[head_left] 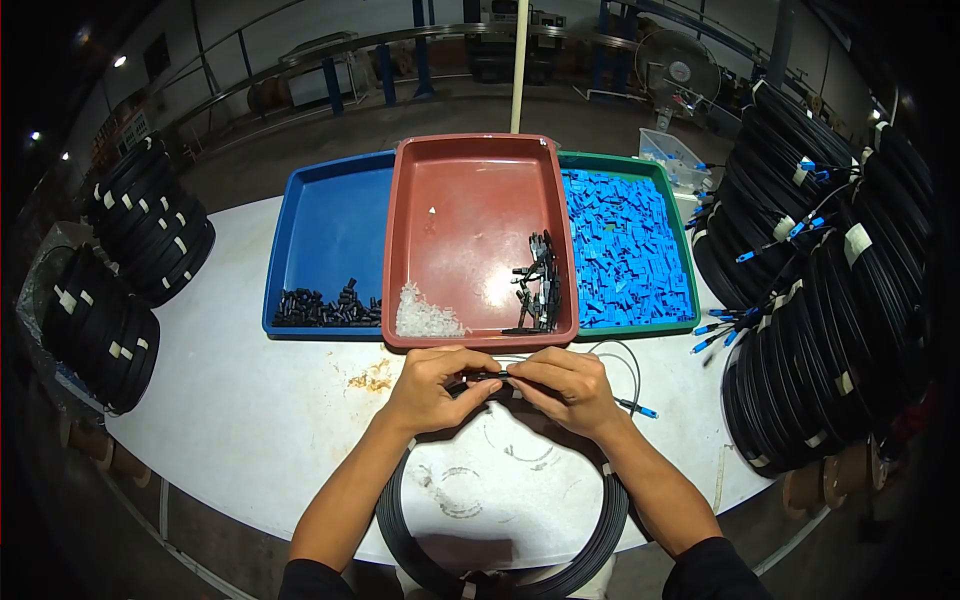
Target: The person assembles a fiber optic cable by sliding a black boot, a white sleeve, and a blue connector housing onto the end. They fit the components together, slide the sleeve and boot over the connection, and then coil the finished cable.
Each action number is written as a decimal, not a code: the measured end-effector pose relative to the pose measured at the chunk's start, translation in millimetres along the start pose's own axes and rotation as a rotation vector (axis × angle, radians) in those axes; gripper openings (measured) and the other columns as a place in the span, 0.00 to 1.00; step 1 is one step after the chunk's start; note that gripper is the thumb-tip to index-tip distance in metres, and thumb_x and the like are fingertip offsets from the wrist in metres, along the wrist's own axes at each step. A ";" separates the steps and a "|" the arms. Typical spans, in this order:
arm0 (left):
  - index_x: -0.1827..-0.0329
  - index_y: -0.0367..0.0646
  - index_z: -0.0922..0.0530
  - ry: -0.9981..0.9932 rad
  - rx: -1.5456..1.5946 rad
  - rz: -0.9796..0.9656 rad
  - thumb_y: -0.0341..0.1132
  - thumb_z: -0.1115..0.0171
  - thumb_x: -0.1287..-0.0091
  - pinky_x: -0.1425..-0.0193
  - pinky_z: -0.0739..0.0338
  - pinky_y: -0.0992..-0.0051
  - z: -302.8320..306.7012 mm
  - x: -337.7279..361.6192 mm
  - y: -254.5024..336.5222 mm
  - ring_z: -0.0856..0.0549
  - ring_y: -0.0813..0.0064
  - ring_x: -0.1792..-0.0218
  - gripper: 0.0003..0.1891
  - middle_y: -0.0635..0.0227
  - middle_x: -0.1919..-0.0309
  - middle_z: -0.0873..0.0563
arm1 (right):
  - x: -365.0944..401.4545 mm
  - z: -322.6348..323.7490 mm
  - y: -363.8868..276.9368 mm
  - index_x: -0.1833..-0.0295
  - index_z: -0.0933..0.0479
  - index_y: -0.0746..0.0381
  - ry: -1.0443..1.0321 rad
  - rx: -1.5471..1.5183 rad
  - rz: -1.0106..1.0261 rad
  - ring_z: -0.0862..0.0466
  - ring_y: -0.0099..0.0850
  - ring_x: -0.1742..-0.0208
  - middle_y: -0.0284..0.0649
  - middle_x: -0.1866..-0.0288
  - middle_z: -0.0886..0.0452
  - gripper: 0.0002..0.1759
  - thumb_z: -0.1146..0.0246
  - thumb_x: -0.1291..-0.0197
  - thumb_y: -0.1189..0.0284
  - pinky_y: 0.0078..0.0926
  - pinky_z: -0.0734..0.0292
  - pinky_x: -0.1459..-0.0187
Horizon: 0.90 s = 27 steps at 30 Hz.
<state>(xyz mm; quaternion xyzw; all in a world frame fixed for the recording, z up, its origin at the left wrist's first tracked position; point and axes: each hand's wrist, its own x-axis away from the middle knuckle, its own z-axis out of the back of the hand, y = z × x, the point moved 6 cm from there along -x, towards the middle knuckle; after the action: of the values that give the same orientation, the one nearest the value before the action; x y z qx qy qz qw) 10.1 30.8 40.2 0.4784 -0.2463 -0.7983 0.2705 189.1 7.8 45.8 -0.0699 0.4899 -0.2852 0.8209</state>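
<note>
My left hand (440,388) and my right hand (567,388) meet just in front of the red tray (480,340). Both are closed on a small black part (490,376) between their fingertips; its details are too small to tell. Below them a coil of black cable (612,520) lies on the white table (250,400), its ring reaching the near edge. To the right of my right hand, a thin cable loops out and ends in a blue connector (645,411).
A blue tray (330,250) holds black pieces, the red tray holds clear bits and black parts, and a green tray (690,300) is full of blue pieces. Stacked black cable coils stand at left (100,320) and right (810,370). A clear box (672,158) sits behind.
</note>
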 end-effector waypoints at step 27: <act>0.57 0.35 0.12 0.011 -0.012 -0.024 0.26 0.20 0.43 0.65 0.17 0.75 -1.6 -0.1 4.7 0.10 0.73 0.69 0.12 0.62 0.67 0.08 | 2.2 3.2 -12.5 0.53 0.18 0.67 0.000 0.032 0.055 0.11 0.43 0.51 0.46 0.50 0.15 0.21 0.32 0.57 0.89 0.34 0.13 0.51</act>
<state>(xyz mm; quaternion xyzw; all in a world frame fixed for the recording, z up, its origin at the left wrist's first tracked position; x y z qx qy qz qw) 12.5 27.2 42.7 0.4842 -0.2344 -0.8002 0.2653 187.6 -4.2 50.6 -0.0431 0.4872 -0.2701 0.8294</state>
